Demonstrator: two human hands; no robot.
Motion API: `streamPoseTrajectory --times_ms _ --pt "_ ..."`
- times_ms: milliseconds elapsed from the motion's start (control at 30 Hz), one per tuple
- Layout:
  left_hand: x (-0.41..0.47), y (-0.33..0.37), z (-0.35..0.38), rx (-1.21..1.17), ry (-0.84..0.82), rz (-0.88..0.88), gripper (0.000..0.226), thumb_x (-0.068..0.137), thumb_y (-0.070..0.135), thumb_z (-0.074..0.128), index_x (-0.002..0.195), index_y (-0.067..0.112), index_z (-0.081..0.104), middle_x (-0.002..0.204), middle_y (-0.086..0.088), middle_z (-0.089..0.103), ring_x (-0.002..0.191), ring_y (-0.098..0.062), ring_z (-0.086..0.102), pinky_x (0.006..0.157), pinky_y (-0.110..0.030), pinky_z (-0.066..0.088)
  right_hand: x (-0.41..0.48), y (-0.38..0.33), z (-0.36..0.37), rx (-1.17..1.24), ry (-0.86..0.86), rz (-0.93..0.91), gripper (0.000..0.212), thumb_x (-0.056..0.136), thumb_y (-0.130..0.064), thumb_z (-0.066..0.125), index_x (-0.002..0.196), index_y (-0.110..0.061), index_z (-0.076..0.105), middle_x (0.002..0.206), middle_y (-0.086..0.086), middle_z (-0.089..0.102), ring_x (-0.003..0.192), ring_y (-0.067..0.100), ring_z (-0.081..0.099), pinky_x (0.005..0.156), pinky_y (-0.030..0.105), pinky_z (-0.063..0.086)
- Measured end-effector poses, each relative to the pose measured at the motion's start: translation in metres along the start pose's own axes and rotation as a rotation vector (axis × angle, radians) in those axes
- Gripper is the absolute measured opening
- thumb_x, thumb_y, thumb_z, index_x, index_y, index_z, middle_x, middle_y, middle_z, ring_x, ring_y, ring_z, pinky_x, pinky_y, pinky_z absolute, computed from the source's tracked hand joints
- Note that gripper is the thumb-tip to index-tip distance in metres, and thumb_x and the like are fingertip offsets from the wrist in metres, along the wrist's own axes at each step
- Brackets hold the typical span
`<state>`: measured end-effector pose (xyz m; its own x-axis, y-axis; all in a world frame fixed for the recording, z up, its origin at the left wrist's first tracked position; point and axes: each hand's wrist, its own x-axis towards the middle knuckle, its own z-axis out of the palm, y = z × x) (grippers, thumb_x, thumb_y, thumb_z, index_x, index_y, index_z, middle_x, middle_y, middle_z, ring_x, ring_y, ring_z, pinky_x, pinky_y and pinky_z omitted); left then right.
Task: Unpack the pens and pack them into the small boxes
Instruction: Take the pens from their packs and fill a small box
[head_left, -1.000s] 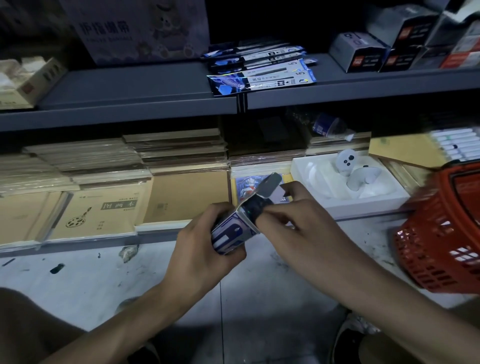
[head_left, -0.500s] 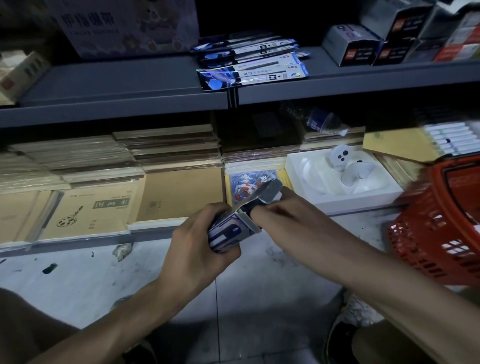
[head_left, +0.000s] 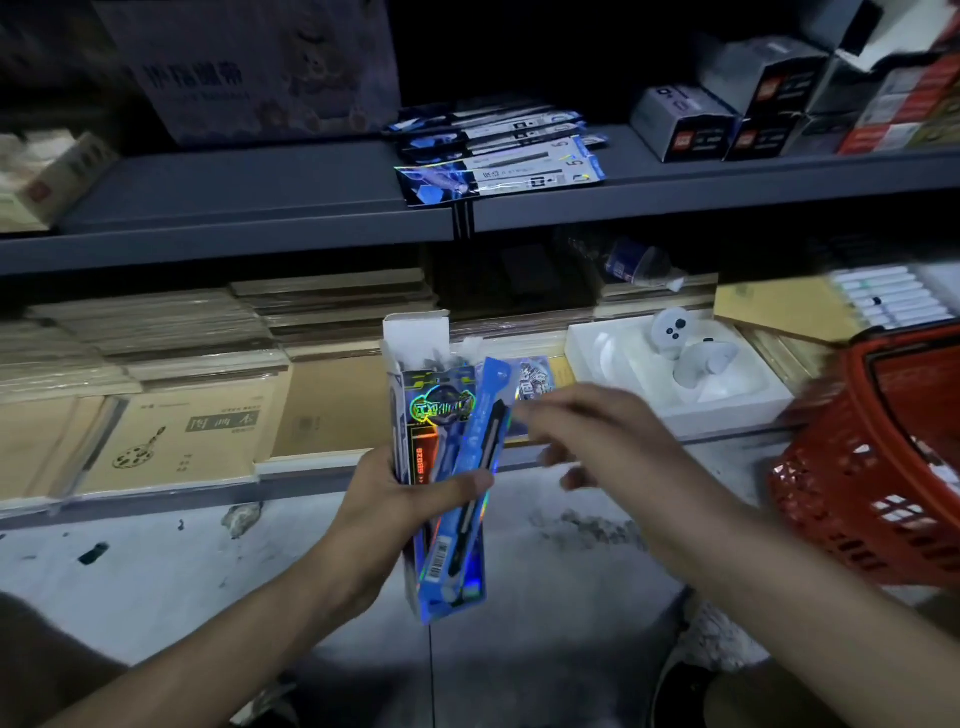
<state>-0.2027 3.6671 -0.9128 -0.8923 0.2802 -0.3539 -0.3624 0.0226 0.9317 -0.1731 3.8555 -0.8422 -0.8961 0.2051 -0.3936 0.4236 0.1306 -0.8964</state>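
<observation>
- Left hand (head_left: 395, 499) clamped on upright small box (head_left: 415, 415), top flap open, and blue pen packet (head_left: 462, 519) against its front.
- Right hand (head_left: 597, 441) beside packet's top, fingers loosely spread, blurred; contact cannot be told.
- Red basket (head_left: 872, 467) at right.

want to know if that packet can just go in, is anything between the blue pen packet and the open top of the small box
Nothing separate blocks it. The left hand holds the small box upright, flap open, with the blue pen packet pressed against its front. White items already show in the mouth. The right hand, fingers spread, is empty beside the packet.
</observation>
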Motion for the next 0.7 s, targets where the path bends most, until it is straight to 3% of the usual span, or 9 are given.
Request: streamPoseTrajectory --times_ms 100,167,267,367,467,567,633,700 --pt "-0.005 0.005 0.002 -0.097 -0.127 -0.021 0.036 0.068 0.009 0.083 0.103 0.014 0.08 0.101 -0.013 0.078 0.083 -0.024 0.074 0.075 -0.033 0.059 -0.003 0.01 0.012 0.089 -0.134 0.082 0.024 0.085 -0.039 0.081 0.08 -0.016 0.075 0.076 -0.002 0.069 0.078 0.013 0.068 0.068 0.029 0.05" --pt "-0.005 0.005 0.003 -0.094 -0.158 -0.023 0.037 0.069 0.008 0.083 0.106 0.014 0.079 0.104 -0.014 0.078 0.085 -0.025 0.074 0.08 -0.037 0.06 -0.001 0.013 0.016 0.063 -0.086 -0.012 0.031 0.083 -0.032 0.084 0.069 -0.012 0.064 0.068 0.001 0.059 0.069 0.012 0.063 0.062 0.026 0.047" --pt "-0.005 0.004 0.003 -0.063 -0.152 0.01 0.036 0.071 0.014 0.084 0.107 0.019 0.08 0.109 -0.013 0.078 0.092 -0.025 0.075 0.085 -0.038 0.059 -0.002 0.013 0.019 0.026 0.014 -0.133 0.036 0.084 -0.021 0.084 0.067 -0.007 0.056 0.061 0.003 0.054 0.054 0.007 0.054 0.053 0.019 0.043" --pt "-0.004 0.003 0.0 -0.065 -0.131 0.041 0.031 0.076 0.026 0.082 0.105 0.017 0.08 0.106 -0.016 0.078 0.095 -0.028 0.075 0.082 -0.034 0.058 0.0 0.005 0.011 0.01 0.079 -0.241 0.022 0.087 -0.014 0.08 0.083 0.004 0.068 0.071 0.019 0.066 0.051 0.009 0.052 0.05 0.019 0.046" --pt "-0.003 0.001 -0.007 -0.007 -0.109 0.051 0.048 0.075 0.043 0.084 0.107 0.009 0.074 0.108 -0.033 0.069 0.096 -0.034 0.069 0.088 -0.046 0.053 -0.004 -0.009 -0.001 0.039 0.133 -0.459 0.006 0.089 -0.007 0.077 0.085 -0.009 0.073 0.071 0.005 0.074 0.049 0.008 0.059 0.05 0.019 0.049" --pt "0.0 0.0 -0.017 0.089 -0.074 0.058 0.056 0.062 0.044 0.091 0.107 0.016 0.073 0.104 -0.009 0.077 0.1 -0.028 0.072 0.092 -0.043 0.055 -0.012 -0.024 -0.016 -0.046 0.281 -0.578 0.007 0.091 -0.008 0.074 0.087 -0.011 0.07 0.076 0.004 0.076 0.052 0.012 0.065 0.053 0.022 0.054" --pt "0.0 0.001 -0.023 0.147 -0.073 0.052 0.074 0.053 0.042 0.096 0.117 0.021 0.069 0.112 0.0 0.076 0.109 -0.023 0.071 0.098 -0.046 0.056 -0.005 -0.032 -0.028 -0.077 0.333 -0.44 0.009 0.097 -0.016 0.071 0.09 -0.011 0.07 0.074 0.0 0.076 0.051 0.014 0.068 0.064 0.031 0.062" --pt "0.001 0.001 -0.027 0.192 -0.072 0.066 0.08 0.048 0.04 0.101 0.119 0.026 0.068 0.115 0.004 0.076 0.112 -0.019 0.07 0.099 -0.052 0.057 0.003 -0.037 -0.032 -0.029 0.31 -0.319 0.014 0.099 -0.028 0.071 0.096 -0.014 0.071 0.09 0.005 0.079 0.056 0.012 0.072 0.065 0.035 0.064"
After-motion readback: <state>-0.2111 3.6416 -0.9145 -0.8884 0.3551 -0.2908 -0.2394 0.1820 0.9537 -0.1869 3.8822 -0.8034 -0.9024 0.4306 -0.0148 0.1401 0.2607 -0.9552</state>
